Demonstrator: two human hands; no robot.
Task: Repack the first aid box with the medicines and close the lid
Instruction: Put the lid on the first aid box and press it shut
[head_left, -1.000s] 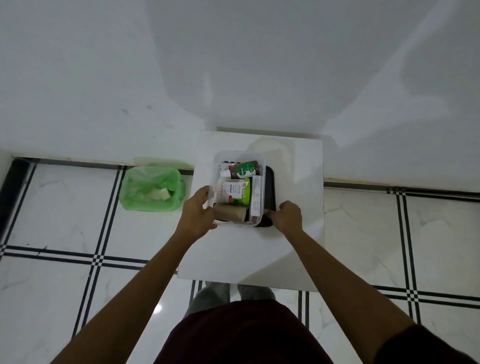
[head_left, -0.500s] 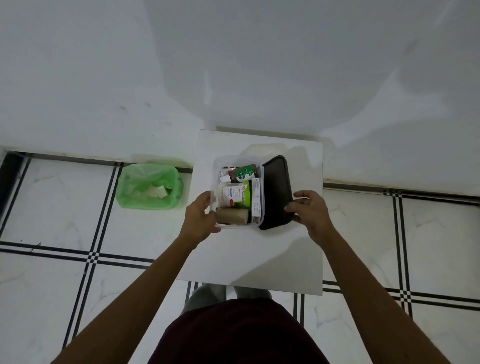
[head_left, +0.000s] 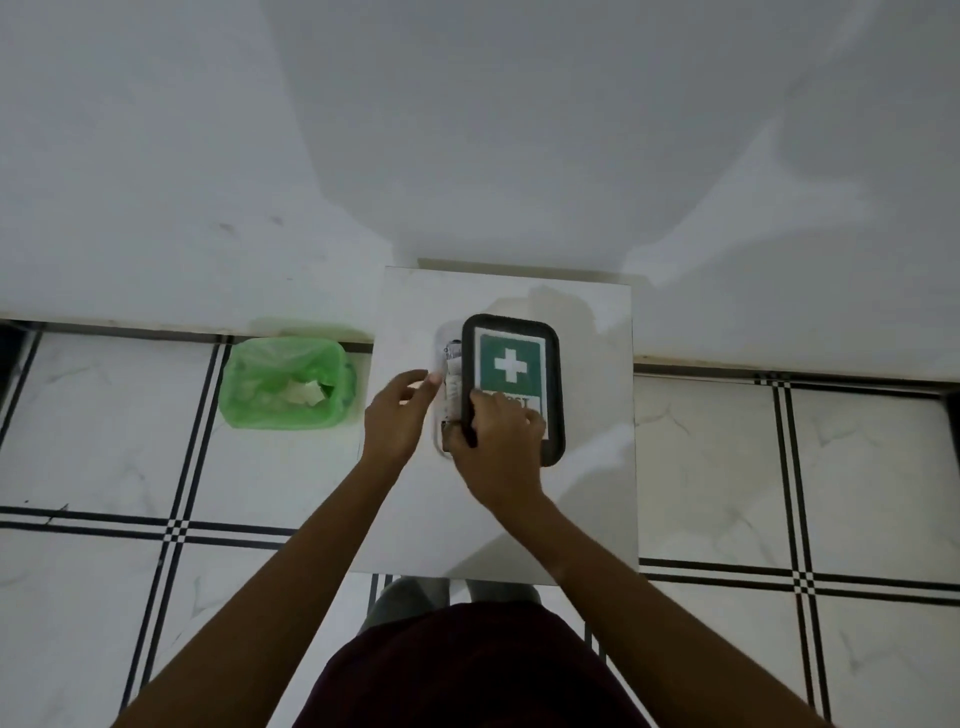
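Observation:
The clear first aid box (head_left: 438, 364) sits on a small white table (head_left: 587, 467). Its black lid (head_left: 553, 374), with a green label and white cross facing up, hovers over the box, shifted to the right so only the box's left strip shows. Medicines (head_left: 453, 379) are visible in that strip. My right hand (head_left: 496, 447) grips the lid at its near left corner. My left hand (head_left: 397, 415) is beside the box's left wall, fingers apart, fingertips at the rim; whether they touch it I cannot tell.
A green bin (head_left: 285, 384) lined with a green bag and holding crumpled paper stands on the tiled floor left of the table. A white wall rises behind the table. My feet are under the table's near edge.
My right hand picked up the lid from the right of the box, turned it label side up and brought it over the box. My left hand has loosened from the box's left side.

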